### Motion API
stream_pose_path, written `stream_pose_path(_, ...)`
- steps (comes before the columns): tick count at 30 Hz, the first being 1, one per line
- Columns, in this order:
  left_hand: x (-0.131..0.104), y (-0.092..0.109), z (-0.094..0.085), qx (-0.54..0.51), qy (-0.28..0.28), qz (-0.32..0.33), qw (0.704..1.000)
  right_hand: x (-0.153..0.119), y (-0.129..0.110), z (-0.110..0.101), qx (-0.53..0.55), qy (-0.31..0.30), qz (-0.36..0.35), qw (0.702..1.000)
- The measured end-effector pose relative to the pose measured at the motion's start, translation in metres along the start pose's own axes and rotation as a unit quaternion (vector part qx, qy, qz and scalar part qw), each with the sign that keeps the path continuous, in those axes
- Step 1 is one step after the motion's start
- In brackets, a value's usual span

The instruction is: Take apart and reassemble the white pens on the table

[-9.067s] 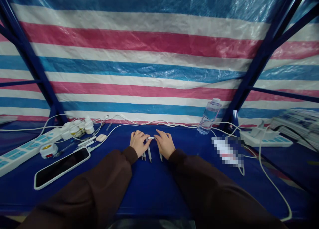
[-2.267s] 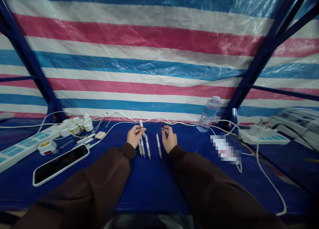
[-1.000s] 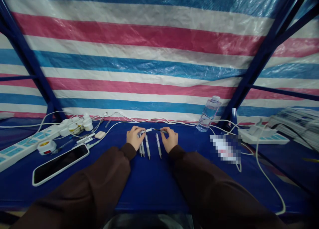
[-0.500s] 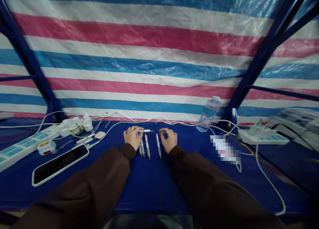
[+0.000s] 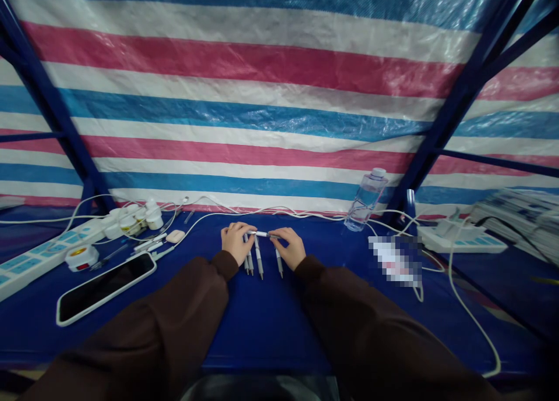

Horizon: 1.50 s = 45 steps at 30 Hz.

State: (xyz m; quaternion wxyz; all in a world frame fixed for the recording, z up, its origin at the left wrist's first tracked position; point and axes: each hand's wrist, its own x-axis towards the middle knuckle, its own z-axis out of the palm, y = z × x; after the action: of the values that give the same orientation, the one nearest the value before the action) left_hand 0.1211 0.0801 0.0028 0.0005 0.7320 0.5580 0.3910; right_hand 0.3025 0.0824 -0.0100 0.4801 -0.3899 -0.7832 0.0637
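A white pen (image 5: 262, 234) is held level between my two hands, just above the blue table (image 5: 262, 325). My left hand (image 5: 236, 242) pinches its left end, and the fingers of my right hand (image 5: 290, 247) close on its darker right end. Below the held pen, several white pens with grey tips lie on the table, pointing toward me. One pen (image 5: 259, 258) lies between my hands, another (image 5: 279, 263) beside my right hand, and others (image 5: 249, 262) are partly covered by my left hand.
At the left are a phone (image 5: 107, 287), a power strip (image 5: 52, 251) and white plugs (image 5: 131, 220). A clear bottle (image 5: 365, 200) stands at the back right, near another power strip (image 5: 463, 240) and stacked papers (image 5: 519, 217). White cables run along the back edge.
My hands have come closer together, my right hand moving left. The dark thin section that showed between them is now mostly out of sight, and the held pen looks shorter.
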Motion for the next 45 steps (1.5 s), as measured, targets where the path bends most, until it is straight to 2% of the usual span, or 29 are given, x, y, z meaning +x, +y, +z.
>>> stream_pose_path(5,0.0,0.001,0.0,-0.002,-0.001,0.0,1.0,-0.001,-0.002,0.0,0.0,0.006,0.023,1.0)
stream_pose_path(13,0.0,-0.001,0.0,-0.011,-0.003,0.0,1.0,0.001,-0.003,-0.001,0.009,-0.012,0.011,1.0)
stream_pose_path(21,0.0,0.0,0.0,-0.016,-0.011,0.001,1.0,0.001,-0.003,0.0,-0.041,-0.026,0.061,0.997)
stream_pose_path(28,0.001,-0.002,-0.001,-0.023,0.018,-0.041,0.999,0.0,0.008,0.004,0.07,0.037,0.155,0.985)
stream_pose_path(33,0.001,-0.002,-0.003,-0.027,0.017,-0.042,0.999,0.001,0.012,0.006,0.135,0.036,0.18,0.974)
stream_pose_path(39,0.001,-0.001,-0.001,-0.022,0.017,-0.035,0.999,0.0,0.012,0.006,0.096,0.027,0.221,0.97)
stream_pose_path(45,0.001,-0.001,-0.002,-0.021,0.016,-0.048,0.999,-0.001,0.018,0.007,0.123,0.026,0.212,0.969)
